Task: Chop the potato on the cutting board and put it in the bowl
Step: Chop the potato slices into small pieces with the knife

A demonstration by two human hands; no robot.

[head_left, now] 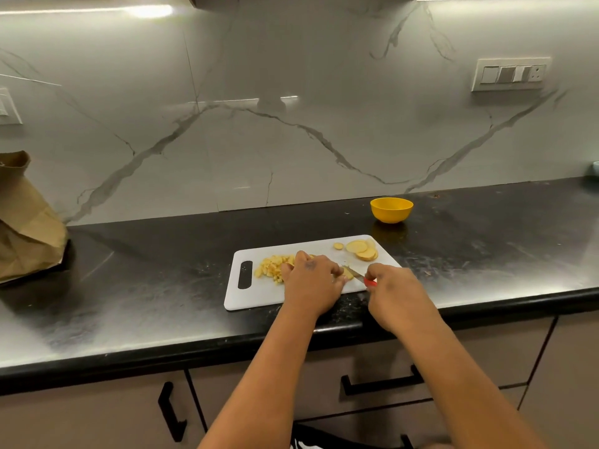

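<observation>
A white cutting board lies on the black counter. On its left part is a heap of small potato cubes. Round potato slices lie at its far right corner. My left hand holds a potato piece down on the board with curled fingers. My right hand grips a knife with a red handle; its blade sits against the held piece. A yellow bowl stands behind the board to the right, apart from it; I cannot see into it.
A brown paper bag stands at the far left of the black counter. The marble backsplash carries a switch panel at upper right. Drawers with black handles run below the counter's front edge.
</observation>
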